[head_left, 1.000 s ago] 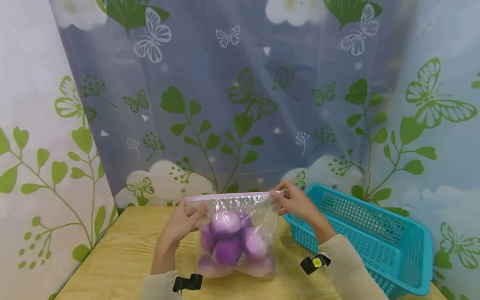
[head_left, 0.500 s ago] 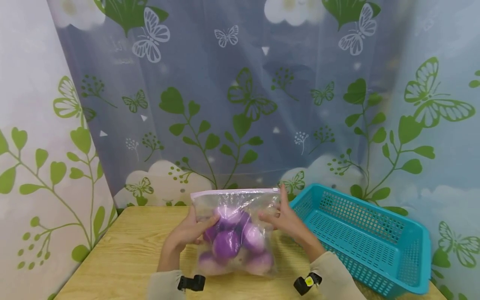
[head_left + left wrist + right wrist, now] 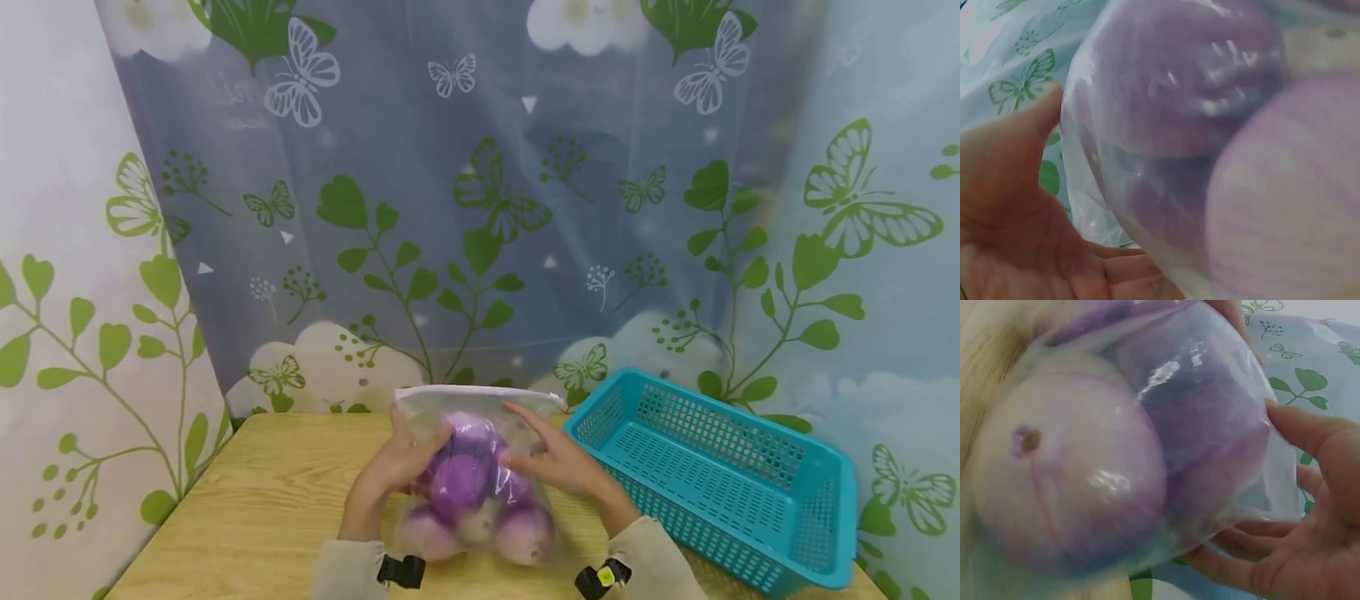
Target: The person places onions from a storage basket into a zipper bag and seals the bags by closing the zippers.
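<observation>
A clear zip bag (image 3: 487, 407) with a pale pink top strip stands upright on the wooden table, filled with several purple-and-white turnips (image 3: 459, 487). My left hand (image 3: 392, 468) holds the bag's left side, thumb in front and fingers round behind. On the other side my right hand (image 3: 561, 467) holds it in the same way, its thumb against a turnip through the plastic. The zip strip runs across the top, with a small white slider at its right end. In the right wrist view a turnip (image 3: 1072, 481) shows its root tip through the plastic. Fingers behind the bag are partly hidden.
A turquoise plastic basket (image 3: 750, 550) with perforated walls stands on the right of the wooden table (image 3: 247, 508). Behind the table hangs a curtain (image 3: 480, 283) printed with leaves and butterflies.
Both hands have left the zip strip and slid down to the bag's sides, moving inward over the turnips. The turnips have shifted inside, and the bag's top has narrowed slightly.
</observation>
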